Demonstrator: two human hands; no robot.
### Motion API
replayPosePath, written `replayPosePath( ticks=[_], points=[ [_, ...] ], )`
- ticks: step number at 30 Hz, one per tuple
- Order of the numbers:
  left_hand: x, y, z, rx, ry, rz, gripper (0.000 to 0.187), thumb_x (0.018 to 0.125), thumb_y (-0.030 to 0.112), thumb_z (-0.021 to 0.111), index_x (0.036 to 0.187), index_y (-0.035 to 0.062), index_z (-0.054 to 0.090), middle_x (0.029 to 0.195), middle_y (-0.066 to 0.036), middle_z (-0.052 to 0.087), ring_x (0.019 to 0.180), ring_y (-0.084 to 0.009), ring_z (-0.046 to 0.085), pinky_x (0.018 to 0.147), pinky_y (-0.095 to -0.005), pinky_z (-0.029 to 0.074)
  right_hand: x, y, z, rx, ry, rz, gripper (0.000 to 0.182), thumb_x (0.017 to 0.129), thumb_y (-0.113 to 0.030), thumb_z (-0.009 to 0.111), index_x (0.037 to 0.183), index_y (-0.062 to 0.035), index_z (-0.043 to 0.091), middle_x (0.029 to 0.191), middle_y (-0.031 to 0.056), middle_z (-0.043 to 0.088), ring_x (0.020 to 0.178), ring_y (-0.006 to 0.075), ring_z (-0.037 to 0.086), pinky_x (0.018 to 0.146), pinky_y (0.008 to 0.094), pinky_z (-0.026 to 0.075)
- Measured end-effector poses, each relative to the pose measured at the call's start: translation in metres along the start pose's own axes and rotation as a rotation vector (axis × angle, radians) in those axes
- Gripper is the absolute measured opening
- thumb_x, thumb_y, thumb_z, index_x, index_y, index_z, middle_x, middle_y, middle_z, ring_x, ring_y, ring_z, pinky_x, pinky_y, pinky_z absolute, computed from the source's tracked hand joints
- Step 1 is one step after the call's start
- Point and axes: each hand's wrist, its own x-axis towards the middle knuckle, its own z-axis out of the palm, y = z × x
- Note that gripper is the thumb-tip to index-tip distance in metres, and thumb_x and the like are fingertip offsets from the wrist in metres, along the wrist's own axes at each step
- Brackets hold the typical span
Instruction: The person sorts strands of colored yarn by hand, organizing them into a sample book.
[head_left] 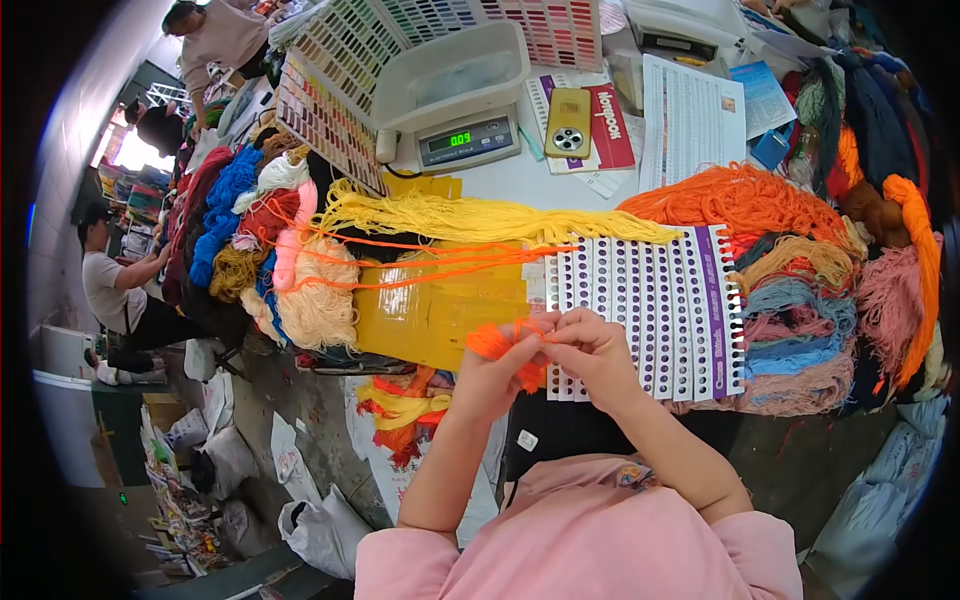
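My left hand (492,378) is closed around a small bundle of bright orange thread (487,341), and a loose end of it hangs below the fingers. My right hand (597,357) pinches at the same bundle, its fingertips meeting those of the left. Under the right hand lie white thread cards (640,310) punched with rows of holes, with a purple-edged strip at their right. Long orange strands (440,263) stretch leftward across a yellow taped board (430,315). A yellow skein (480,221) lies just behind the cards.
A scale (468,143) reading 0.09 carries a clear plastic tub (455,75). Behind it stand color charts (330,120). A phone (568,123) rests on a notebook (612,125). Heaped skeins (740,205) flank the work on both sides. Other people (120,275) are at the left.
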Motion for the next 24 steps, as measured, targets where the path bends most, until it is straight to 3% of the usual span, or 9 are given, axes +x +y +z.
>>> replayPosePath(
  ticks=[7, 12, 15, 17, 19, 20, 22, 23, 24],
  points=[
    [0.004, -0.009, -0.001, -0.098, 0.061, 0.056, 0.014, 0.080, 0.009, 0.049, 0.084, -0.0029, 0.055, 0.092, -0.012, 0.055, 0.077, -0.0142, 0.055, 0.067, -0.0269, 0.046, 0.000, -0.001, -0.001, 0.036, 0.010, 0.044, 0.005, 0.068, 0.003, 0.056, 0.073, 0.0019, 0.059, 0.082, 0.0069, 0.052, 0.073, 0.0105, 0.050, 0.061, 0.0184, 0.039],
    [0.005, -0.004, -0.005, -0.192, 0.129, -0.032, 0.013, 0.082, 0.012, 0.045, 0.077, 0.0008, 0.050, 0.074, -0.004, 0.053, 0.063, -0.0115, 0.053, 0.058, -0.0237, 0.046, 0.000, -0.005, -0.011, 0.444, -0.053, 0.174, 0.003, 0.073, -0.003, 0.053, 0.075, -0.0005, 0.054, 0.078, 0.0050, 0.051, 0.059, 0.0078, 0.046, 0.050, 0.0183, 0.038],
    [0.008, 0.000, -0.068, -0.874, -0.068, -0.113, 0.016, 0.083, 0.010, 0.041, 0.068, 0.0057, 0.043, 0.057, 0.003, 0.039, 0.045, -0.0064, 0.040, 0.041, -0.0188, 0.036, -0.004, -0.031, -0.043, 0.782, -0.163, 0.184, 0.006, 0.078, -0.009, 0.048, 0.078, -0.0031, 0.049, 0.072, 0.0041, 0.051, 0.052, 0.0070, 0.044, 0.042, 0.0195, 0.038],
    [0.004, 0.005, -0.130, -0.970, 0.130, -0.103, 0.020, 0.082, 0.006, 0.039, 0.062, 0.0092, 0.037, 0.049, 0.005, 0.027, 0.039, -0.0043, 0.025, 0.035, -0.0179, 0.021, -0.014, -0.063, -0.083, 0.448, 0.077, 0.064, 0.006, 0.077, -0.008, 0.047, 0.073, -0.0053, 0.043, 0.057, 0.0013, 0.043, 0.040, 0.0061, 0.037, 0.038, 0.0189, 0.035],
    [-0.018, -0.004, -0.235, -0.830, 0.311, -0.067, 0.023, 0.083, 0.009, 0.037, 0.060, 0.0103, 0.034, 0.045, 0.005, 0.023, 0.038, -0.0049, 0.023, 0.035, -0.0180, 0.019, -0.022, -0.105, -0.134, 0.677, 0.397, -0.020, 0.013, 0.077, -0.001, 0.044, 0.066, -0.0054, 0.038, 0.055, 0.0001, 0.033, 0.047, 0.0080, 0.032, 0.042, 0.0207, 0.032],
    [-0.036, 0.000, -0.290, -0.735, 0.553, -0.095, 0.024, 0.083, 0.011, 0.036, 0.059, 0.0107, 0.034, 0.044, 0.006, 0.023, 0.037, -0.0059, 0.022, 0.035, -0.0204, 0.021, -0.029, -0.125, -0.173, 0.493, 0.337, -0.082, 0.014, 0.076, 0.002, 0.044, 0.065, -0.0049, 0.038, 0.056, 0.0000, 0.031, 0.050, 0.0096, 0.029, 0.047, 0.0223, 0.031],
    [-0.086, 0.009, -0.383, -0.662, 0.989, 0.068, 0.023, 0.084, 0.015, 0.036, 0.061, 0.0105, 0.036, 0.043, 0.006, 0.023, 0.036, -0.0051, 0.022, 0.034, -0.0195, 0.021, -0.049, -0.177, -0.301, 0.667, 0.390, -0.123, 0.013, 0.076, -0.002, 0.047, 0.065, -0.0035, 0.040, 0.058, 0.0024, 0.038, 0.054, 0.0129, 0.037, 0.058, 0.0258, 0.038],
    [-0.110, 0.014, -0.418, -0.629, 1.200, 0.231, 0.023, 0.084, 0.016, 0.035, 0.062, 0.0104, 0.038, 0.043, 0.006, 0.023, 0.035, -0.0047, 0.022, 0.033, -0.0190, 0.021, -0.068, -0.212, -0.373, 0.286, 0.368, -0.299, 0.010, 0.077, -0.002, 0.046, 0.067, -0.0023, 0.042, 0.062, 0.0039, 0.044, 0.061, 0.0141, 0.043, 0.062, 0.0272, 0.040],
    [-0.127, 0.025, -0.431, -0.619, 1.245, 0.346, 0.023, 0.084, 0.018, 0.035, 0.062, 0.0102, 0.039, 0.043, 0.007, 0.023, 0.034, -0.0043, 0.022, 0.033, -0.0186, 0.021, -0.079, -0.243, -0.396, -0.001, 0.539, -0.520, 0.007, 0.073, -0.005, 0.046, 0.069, 0.0002, 0.047, 0.065, 0.0077, 0.047, 0.065, 0.0187, 0.046, 0.064, 0.0310, 0.041]
  ],
)
